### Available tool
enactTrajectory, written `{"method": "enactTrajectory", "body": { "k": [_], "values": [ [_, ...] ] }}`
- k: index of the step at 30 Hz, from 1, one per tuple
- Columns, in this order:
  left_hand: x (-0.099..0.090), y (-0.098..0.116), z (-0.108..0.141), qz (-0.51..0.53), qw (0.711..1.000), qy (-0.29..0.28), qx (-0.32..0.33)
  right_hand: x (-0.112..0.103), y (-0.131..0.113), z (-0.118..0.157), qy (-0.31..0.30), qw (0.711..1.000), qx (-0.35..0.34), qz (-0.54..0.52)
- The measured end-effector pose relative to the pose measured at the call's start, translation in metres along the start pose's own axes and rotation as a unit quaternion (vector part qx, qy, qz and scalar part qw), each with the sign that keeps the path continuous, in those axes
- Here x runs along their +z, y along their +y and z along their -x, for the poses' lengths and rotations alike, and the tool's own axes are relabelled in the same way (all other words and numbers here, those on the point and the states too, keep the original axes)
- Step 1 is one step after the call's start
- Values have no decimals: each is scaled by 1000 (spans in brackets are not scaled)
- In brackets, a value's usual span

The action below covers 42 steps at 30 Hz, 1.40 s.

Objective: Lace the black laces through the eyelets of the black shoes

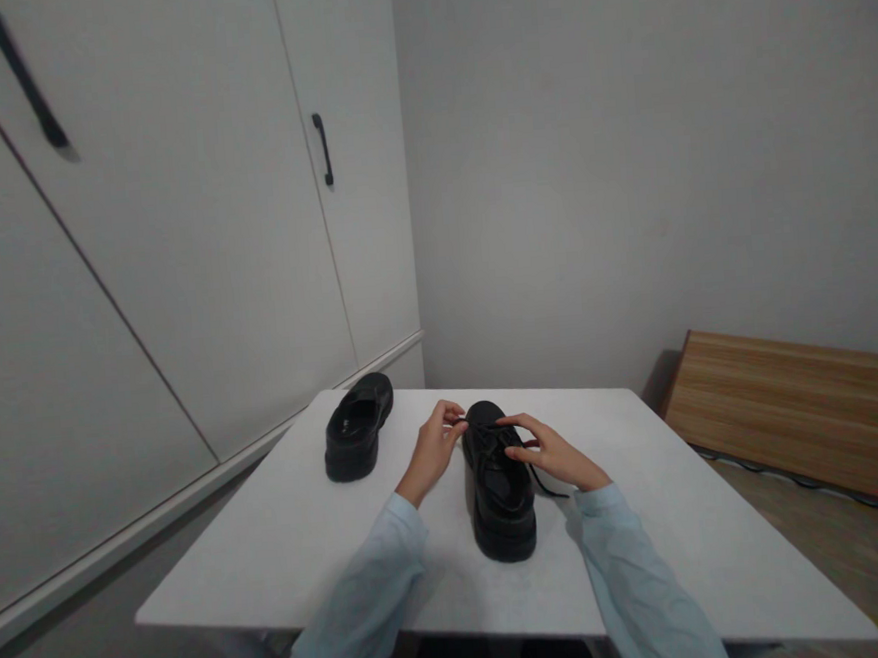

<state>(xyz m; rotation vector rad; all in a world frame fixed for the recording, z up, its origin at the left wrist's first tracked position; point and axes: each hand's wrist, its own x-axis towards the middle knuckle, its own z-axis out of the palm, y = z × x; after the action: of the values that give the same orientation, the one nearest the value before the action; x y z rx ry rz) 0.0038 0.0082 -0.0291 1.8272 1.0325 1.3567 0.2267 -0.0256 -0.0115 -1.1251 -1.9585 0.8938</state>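
A black lace-up shoe (pixel 505 535) stands on the white table between my hands, its toe pointing away from me. On its left side, my left hand (pixel 438 441) has thumb and fingers pinched together on a black shoelace near the toe. My right hand (pixel 542 449) reaches over the shoe's right side, thumb and index finger curled at the lacing; what lies between them is too small to make out surely. One loose shoelace end (pixel 547 487) trails onto the table under my right hand. Another black shoe (pixel 357 430) sits farther back on the left.
The white table (pixel 260 562) has its far edge close to the grey wall. White cabinets (pixel 207 235) with black handles line the left side. A wood-grain board (pixel 797 404) leans at the right, beyond the table.
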Motion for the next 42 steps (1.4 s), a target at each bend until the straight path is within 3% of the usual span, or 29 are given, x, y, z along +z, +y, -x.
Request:
{"method": "enactTrajectory", "body": {
  "k": [8,12,28,42],
  "values": [
    [2,1,-2,174,984,34,-34,0,0,0,0,1000,1,-1],
    [3,3,-2,199,978,37,-44,0,1,-1,3,1000,0,-1],
    [1,14,-1,186,980,54,-52,0,1,0,2,1000,2,1],
    [-6,32,4,104,994,-9,-42,1,2,0,37,999,-27,17]
  ]
}}
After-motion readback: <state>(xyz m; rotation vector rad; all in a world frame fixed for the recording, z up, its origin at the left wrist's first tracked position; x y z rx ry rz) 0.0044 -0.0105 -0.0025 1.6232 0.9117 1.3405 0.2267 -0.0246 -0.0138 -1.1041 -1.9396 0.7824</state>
